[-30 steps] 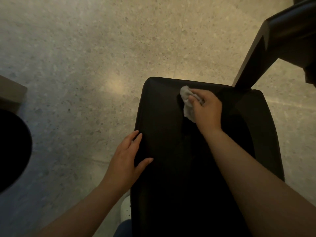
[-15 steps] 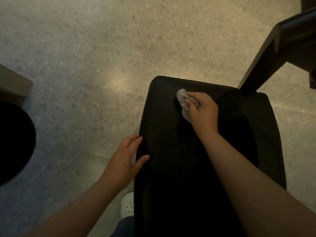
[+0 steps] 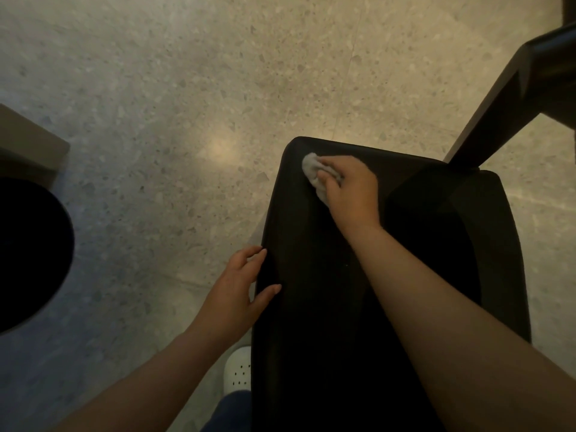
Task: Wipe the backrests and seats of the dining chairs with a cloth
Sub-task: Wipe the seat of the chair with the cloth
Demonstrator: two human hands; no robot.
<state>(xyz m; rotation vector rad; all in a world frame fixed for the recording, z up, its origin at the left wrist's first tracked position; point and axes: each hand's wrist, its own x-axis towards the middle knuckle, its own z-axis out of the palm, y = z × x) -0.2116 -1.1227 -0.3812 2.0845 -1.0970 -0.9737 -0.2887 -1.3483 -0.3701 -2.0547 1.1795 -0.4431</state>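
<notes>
The fingers (image 3: pixel 331 178) of the right hand (image 3: pixel 352 191) clench a small crumpled grey cloth (image 3: pixel 311 168). It has slid left, almost to the far left corner of the black padded chair (image 3: pixel 327 307), so that strip looks nearly done. The left hand (image 3: pixel 240 285) still rests relaxed on the chair's left edge. Open speckled stone floor (image 3: pixel 187 88) lies beyond, and a dark slanted table leg (image 3: pixel 486 120) crowds the right.

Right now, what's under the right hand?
The right hand grips a pale bunched cloth against the black chair. The cloth's left part sticks out; the rest, and the chair surface beneath, is covered.
</notes>
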